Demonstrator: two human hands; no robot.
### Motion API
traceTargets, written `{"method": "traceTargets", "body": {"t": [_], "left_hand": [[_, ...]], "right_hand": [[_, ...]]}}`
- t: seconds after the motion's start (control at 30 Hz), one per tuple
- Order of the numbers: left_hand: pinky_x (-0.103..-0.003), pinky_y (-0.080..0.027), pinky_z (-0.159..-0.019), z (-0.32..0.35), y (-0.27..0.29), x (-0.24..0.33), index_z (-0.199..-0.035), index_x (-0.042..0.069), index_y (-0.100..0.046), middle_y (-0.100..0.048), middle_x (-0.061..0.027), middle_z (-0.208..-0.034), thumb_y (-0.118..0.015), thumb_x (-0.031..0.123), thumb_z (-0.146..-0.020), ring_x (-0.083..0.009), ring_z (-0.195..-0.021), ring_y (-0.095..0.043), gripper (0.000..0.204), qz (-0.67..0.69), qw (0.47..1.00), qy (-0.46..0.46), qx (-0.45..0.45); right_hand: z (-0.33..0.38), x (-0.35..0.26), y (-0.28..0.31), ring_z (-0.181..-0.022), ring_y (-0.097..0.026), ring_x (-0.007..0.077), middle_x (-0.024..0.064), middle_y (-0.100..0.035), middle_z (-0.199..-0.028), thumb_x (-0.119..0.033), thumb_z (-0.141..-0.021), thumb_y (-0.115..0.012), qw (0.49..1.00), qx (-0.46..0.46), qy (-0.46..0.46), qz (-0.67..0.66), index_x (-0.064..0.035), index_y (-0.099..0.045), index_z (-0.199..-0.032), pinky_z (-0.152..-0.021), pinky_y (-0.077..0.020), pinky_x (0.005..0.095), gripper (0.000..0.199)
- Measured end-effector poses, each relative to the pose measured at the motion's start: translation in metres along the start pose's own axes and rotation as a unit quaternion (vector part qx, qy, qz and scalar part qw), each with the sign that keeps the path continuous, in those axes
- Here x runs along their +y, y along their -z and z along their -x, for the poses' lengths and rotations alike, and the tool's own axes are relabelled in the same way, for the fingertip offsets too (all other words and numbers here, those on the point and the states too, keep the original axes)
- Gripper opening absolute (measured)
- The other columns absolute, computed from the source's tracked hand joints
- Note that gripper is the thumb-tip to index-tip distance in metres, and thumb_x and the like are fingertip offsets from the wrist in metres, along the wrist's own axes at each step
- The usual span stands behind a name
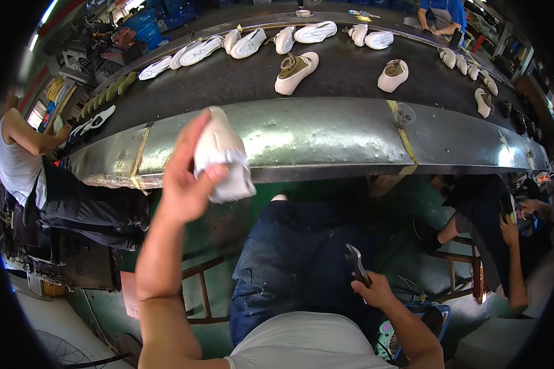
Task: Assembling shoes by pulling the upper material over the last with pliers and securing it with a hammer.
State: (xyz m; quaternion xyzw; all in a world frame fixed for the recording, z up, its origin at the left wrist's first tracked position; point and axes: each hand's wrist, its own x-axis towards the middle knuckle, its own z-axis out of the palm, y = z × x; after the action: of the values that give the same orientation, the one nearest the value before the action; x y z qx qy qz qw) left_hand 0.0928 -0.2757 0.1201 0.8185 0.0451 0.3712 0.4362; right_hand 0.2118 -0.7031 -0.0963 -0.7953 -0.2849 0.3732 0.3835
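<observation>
My left hand (183, 184) is raised in front of the metal ledge, its fingers and thumb wrapped round a white shoe upper (220, 138). The rounded end of the upper points up, and a loose, gathered fabric edge shows at its lower end. Over my right thigh, my right hand (378, 291) is closed on the handles of metal pliers (356, 258). The head of the pliers points up and away from me, apart from the upper. Part of the handles is hidden in my palm.
A metal ledge (326, 132) runs before me, with a clear cup (404, 115) of small bits on it. Beyond lies a black belt (228, 83) carrying white shoes (298, 72). People sit at left (24, 154), right (511, 237) and far side (443, 18). A wooden stool (203, 292) stands left.
</observation>
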Motion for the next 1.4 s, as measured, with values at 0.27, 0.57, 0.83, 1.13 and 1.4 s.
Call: {"method": "traceTargets", "body": {"t": [0.27, 0.57, 0.83, 1.13, 1.4], "left_hand": [[-0.032, -0.041, -0.106, 0.172, -0.169, -0.046, -0.151, 0.006, -0.039, -0.055, -0.009, -0.139, -0.072, 0.012, -0.091, -0.0148, -0.123, -0.052, 0.069, 0.325, 0.877, 0.347, -0.072], [-0.035, -0.04, -0.106, 0.174, -0.18, -0.064, -0.151, 0.016, -0.037, -0.046, -0.0087, -0.138, -0.069, 0.022, -0.095, -0.0196, -0.125, -0.048, 0.065, 0.293, 0.874, 0.296, -0.249], [-0.039, -0.029, -0.116, 0.173, -0.193, -0.062, -0.151, 0.004, -0.027, -0.033, -0.0202, -0.15, -0.051, 0.026, -0.103, -0.0324, -0.142, -0.033, 0.058, 0.145, 0.93, 0.174, -0.291], [-0.039, -0.029, -0.115, 0.173, -0.194, -0.034, -0.147, 0.01, -0.04, -0.04, -0.0167, -0.145, -0.061, 0.022, -0.098, -0.0291, -0.137, -0.038, 0.055, 0.235, 0.906, 0.178, -0.303], [-0.034, -0.034, -0.11, 0.178, -0.2, -0.079, -0.148, 0.011, -0.035, -0.04, -0.0102, -0.142, -0.052, 0.032, -0.103, -0.0215, -0.129, -0.042, 0.052, 0.269, 0.897, 0.289, -0.2]], "right_hand": [[-0.024, -0.081, -0.037, -0.108, -0.064, 0.028, 0.018, -0.065, -0.115, -0.037, -0.063, -0.093, 0.994, 0.071, 0.08, 0.006, 0.0, -0.052, -0.124, -0.09, -0.051, 0.0392, 0.082], [-0.039, -0.076, -0.015, -0.104, -0.067, 0.0333, 0.0211, -0.067, -0.11, -0.013, -0.082, -0.074, 0.995, 0.039, 0.071, -0.064, 0.0004, -0.052, -0.125, -0.089, -0.051, 0.034, 0.05], [-0.058, -0.113, 0.021, -0.086, -0.068, 0.0364, 0.018, -0.068, -0.099, -0.011, -0.081, -0.068, 0.878, 0.061, 0.39, 0.271, 0.0, -0.053, -0.117, -0.069, -0.053, 0.0462, 0.041], [-0.095, -0.087, 0.041, -0.069, -0.064, 0.0139, 0.0068, -0.064, -0.086, -0.008, -0.092, -0.065, 0.976, 0.074, -0.005, -0.203, -0.001, -0.049, -0.108, -0.059, -0.0536, 0.0291, 0.024], [0.022, -0.059, 0.011, -0.065, -0.06, 0.0108, 0.0074, -0.067, -0.085, -0.018, -0.099, -0.057, 0.99, -0.023, -0.014, -0.138, 0.0, -0.06, -0.112, -0.06, -0.0501, 0.0277, 0.023]]}}
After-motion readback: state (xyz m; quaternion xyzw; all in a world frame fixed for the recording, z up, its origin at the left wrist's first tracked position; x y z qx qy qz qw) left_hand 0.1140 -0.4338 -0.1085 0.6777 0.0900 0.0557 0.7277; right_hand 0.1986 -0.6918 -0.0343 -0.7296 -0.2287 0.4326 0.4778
